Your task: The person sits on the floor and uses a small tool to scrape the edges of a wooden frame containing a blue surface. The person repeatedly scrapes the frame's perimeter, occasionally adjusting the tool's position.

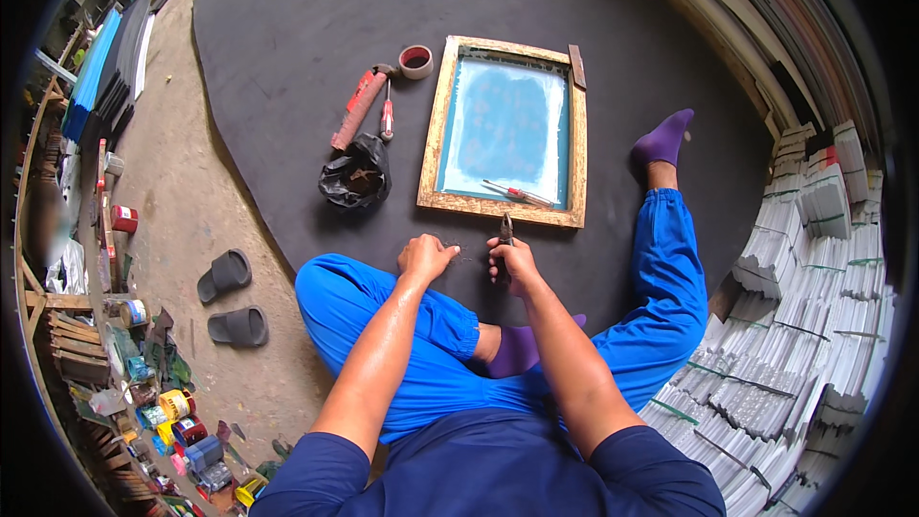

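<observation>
My right hand is closed around a pair of pliers, whose jaws point away from me toward the near edge of a wooden-framed screen. That screen lies flat, its mesh coated light blue and white. On its near right corner rests a screwdriver with a red and clear handle. My left hand is curled low over the black mat, thumb pointing right; anything in its fingers is too small to make out. Small thin bits lie on the mat between my hands.
Left of the screen are a tape roll, a hammer-like tool with a red wrapped handle, another screwdriver and a black plastic bag. Slippers and paint cans sit farther left. Bundled stacks line the right.
</observation>
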A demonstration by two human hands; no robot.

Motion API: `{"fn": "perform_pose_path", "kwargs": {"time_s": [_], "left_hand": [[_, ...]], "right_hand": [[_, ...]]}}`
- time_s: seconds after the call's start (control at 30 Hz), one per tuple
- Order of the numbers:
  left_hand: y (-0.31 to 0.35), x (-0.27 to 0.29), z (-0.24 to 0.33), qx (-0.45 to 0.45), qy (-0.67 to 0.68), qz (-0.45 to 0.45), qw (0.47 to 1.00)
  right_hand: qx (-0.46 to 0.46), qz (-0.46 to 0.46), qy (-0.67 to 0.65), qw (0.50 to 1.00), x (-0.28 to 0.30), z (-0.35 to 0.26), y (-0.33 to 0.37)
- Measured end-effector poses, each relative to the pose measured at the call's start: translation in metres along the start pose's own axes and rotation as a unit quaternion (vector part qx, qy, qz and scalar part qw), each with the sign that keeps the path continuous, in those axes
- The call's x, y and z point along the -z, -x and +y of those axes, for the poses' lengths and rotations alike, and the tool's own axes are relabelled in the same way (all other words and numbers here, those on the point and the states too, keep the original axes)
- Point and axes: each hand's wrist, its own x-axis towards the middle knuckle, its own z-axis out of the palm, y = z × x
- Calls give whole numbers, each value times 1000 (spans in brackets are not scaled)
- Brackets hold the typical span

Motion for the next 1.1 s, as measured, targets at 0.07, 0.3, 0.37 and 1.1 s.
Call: {"fn": "perform_pose_path", "kwargs": {"time_s": [0.07,0.3,0.37,1.1], "left_hand": [[1,-1,-2,-27,29,4,999],[7,-10,-1,-217,59,109,968],[8,-8,-1,-214,23,101,971],[7,-1,0,-62,-113,26,991]], "right_hand": [[-2,-44,-49,998,4,3,4],[-24,-130,166,977,-11,21,25],[-31,-139,188,972,-15,24,27],[-12,6,179,984,14,-18,6]]}}
